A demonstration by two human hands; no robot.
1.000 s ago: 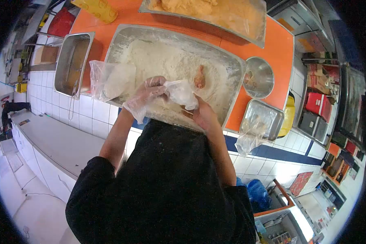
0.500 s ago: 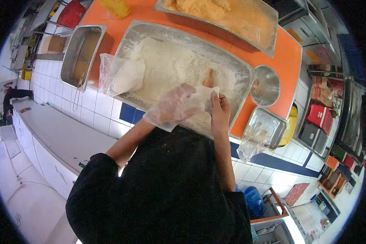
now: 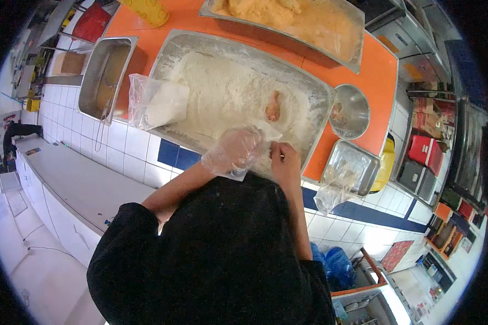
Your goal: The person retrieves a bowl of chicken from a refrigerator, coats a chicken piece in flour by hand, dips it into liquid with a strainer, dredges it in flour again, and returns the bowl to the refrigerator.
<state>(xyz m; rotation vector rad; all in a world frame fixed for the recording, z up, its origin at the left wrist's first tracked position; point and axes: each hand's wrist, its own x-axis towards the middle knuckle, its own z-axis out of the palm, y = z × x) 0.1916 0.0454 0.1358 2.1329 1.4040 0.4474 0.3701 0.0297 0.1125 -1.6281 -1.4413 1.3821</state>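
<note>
The right hand [image 3: 285, 161] pinches thin clear plastic [image 3: 269, 131], its long axis slanting toward the left hand [image 3: 234, 149]; whether the left grips it, I cannot tell. Beyond the grip, a drumstick [image 3: 273, 106] in flour [image 3: 222, 89] points its narrow end away. Leftward sits a bag [image 3: 158, 103]; rightward, a bowl [image 3: 358, 111].

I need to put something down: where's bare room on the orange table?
Bare orange table shows between the powder tray and the metal pan, and right of the far tray, beyond the steel bowl. Crowded: the powder tray's near side, with left hand, right hand and plastic bag.
</note>
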